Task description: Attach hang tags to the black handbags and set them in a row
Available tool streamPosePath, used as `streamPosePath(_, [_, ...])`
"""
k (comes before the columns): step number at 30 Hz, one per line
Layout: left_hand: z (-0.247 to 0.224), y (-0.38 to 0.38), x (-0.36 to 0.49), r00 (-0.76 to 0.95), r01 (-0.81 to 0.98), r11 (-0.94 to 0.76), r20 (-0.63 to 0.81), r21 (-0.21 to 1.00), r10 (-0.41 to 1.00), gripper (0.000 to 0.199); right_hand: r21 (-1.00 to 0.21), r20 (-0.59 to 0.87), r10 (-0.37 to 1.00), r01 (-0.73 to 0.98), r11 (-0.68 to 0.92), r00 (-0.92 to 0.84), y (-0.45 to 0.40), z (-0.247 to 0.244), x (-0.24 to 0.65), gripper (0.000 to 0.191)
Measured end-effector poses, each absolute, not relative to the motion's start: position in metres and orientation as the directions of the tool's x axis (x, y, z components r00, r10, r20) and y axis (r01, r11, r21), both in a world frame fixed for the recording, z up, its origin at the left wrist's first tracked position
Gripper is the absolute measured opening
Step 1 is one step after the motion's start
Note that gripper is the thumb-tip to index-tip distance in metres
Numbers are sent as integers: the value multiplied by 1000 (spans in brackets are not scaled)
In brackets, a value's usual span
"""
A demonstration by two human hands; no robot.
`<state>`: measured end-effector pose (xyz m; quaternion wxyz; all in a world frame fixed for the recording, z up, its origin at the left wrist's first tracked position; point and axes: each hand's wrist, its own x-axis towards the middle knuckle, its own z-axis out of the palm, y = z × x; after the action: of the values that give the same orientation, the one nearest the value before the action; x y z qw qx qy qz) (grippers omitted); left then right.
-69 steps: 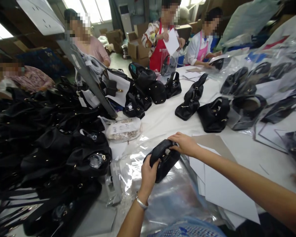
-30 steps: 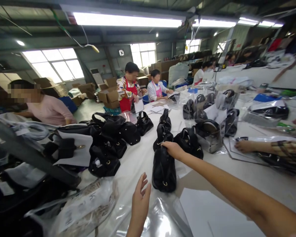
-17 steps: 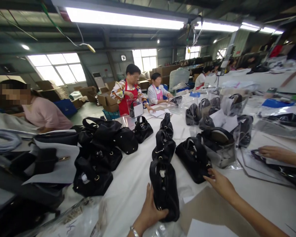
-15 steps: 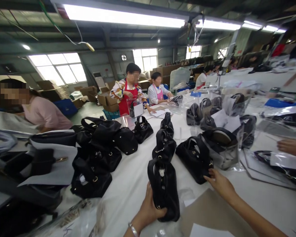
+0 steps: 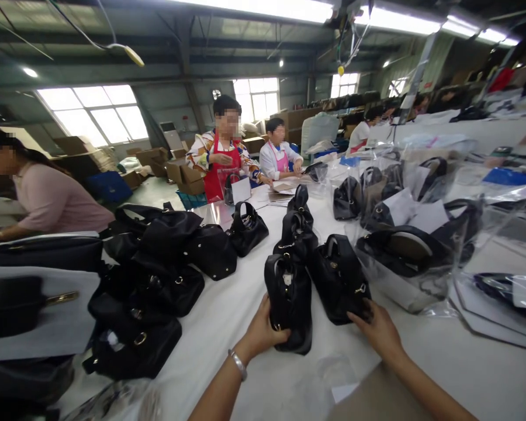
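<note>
Left hand grasps the near end of a black handbag; right hand grasps the near end of a second handbag, just beside it. Both on white desk. Smooth, leather-like, boxy bodies; looped handles, metal fittings. More bags directly behind; clear-plastic-wrapped bag crowds right side.

Left handbag: black, smooth-faced, with a dark looped handle at its far end, a small whitish piece on top and gold-toned hardware; sits lengthwise, near to far, on the white tabletop. Right handbag: black, handle raised in an arch, small round metal emblem, metal clasp toward the right; stands just beside the first, near end angled right.
</note>
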<state>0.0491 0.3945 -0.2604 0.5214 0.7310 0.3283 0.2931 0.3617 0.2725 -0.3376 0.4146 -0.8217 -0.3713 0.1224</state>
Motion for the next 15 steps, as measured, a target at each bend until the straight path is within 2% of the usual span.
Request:
streamPosePath(4, [-269,426,74,582,171,-337,181,926,793,77,-780,159,714,530,-332,681,316,-338,343,60])
streamPosePath(10, [-283,465,117,453,193,-303,189,933,871,65,-796,165,648,488,-357,743,383,-334,349,55])
streamPosePath(13, [-294,468,135,340,226,-290,204,930,918,64,-820,178,689,493,-290,702,390,-331,349,54])
streamPosePath(15, [-298,470,136,346,220,-280,193,935,918,63,-823,191,722,509,-252,665,378,-329,343,57])
